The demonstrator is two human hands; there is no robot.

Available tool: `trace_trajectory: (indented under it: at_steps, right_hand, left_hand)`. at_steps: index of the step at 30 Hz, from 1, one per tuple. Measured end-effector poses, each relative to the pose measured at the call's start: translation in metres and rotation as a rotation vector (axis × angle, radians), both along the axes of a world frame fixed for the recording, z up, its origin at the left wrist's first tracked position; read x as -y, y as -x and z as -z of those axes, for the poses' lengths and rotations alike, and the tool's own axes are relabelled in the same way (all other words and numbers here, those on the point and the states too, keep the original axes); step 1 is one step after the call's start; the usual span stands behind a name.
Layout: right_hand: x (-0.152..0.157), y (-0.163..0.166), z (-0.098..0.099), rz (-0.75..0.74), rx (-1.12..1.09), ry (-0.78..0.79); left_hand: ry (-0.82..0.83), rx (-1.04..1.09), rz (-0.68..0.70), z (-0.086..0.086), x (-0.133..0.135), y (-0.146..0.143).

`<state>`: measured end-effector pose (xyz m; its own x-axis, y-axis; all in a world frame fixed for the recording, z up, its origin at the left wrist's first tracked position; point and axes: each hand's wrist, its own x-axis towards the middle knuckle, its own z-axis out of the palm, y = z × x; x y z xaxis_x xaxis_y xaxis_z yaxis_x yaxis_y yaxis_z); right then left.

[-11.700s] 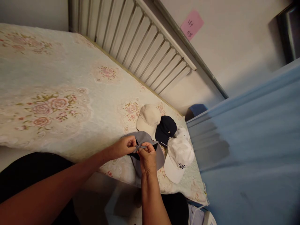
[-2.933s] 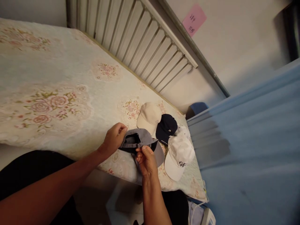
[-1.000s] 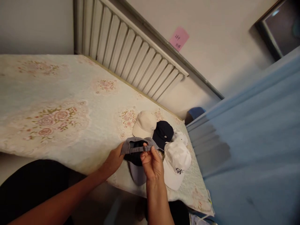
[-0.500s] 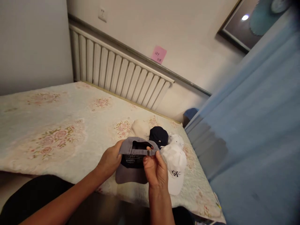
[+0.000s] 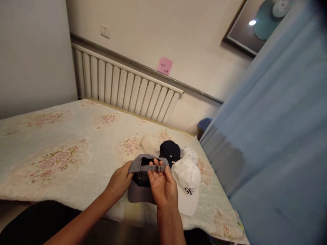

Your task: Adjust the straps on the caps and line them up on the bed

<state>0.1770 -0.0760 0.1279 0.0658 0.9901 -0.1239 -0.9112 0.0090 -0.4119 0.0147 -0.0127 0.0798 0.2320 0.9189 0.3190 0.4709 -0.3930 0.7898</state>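
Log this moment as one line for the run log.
left hand: holds grey cap | right hand: pinches its strap | beside: white cap

Grey cap [image 5: 140, 190] is now lifted and tipped up, its back opening facing the camera, brim pointing to 6 o'clock; earlier it lay flatter on the bed. Left hand [image 5: 119, 180] moves from the strap to the cap's 9 o'clock side. Right hand [image 5: 163, 185] pinches the strap [image 5: 152, 168] alone. View tilts up, showing more wall.
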Motion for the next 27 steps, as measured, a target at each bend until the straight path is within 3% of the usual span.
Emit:
trace_trajectory:
  at_steps: [5,7,11,14,17,21,27]
  right_hand:
    - [0.0,0.0,0.0,0.002,0.0,0.007]
    - [-0.001,0.001,0.001,0.011,-0.002,0.009]
    - [-0.001,0.005,0.003,0.024,-0.008,0.011]
    - [0.0,0.009,0.003,0.02,-0.005,0.006]
    - [0.003,0.011,0.004,0.018,0.007,0.004]
    - [0.006,0.015,0.01,0.046,0.026,0.015]
    - [0.006,0.019,0.014,0.204,0.068,0.009]
  left_hand:
    - [-0.064,0.264,-0.201,0.007,0.035,0.008]
    - [0.056,0.367,-0.181,0.009,0.054,0.006]
    - [0.614,0.746,0.213,0.013,0.07,-0.015]
    - [0.716,1.237,0.397,0.006,0.06,-0.032]
    - [0.828,1.543,0.499,-0.009,0.044,-0.039]
    - [0.94,1.777,0.321,-0.032,0.027,-0.038]
    - [0.95,1.856,0.123,-0.059,0.023,-0.035]
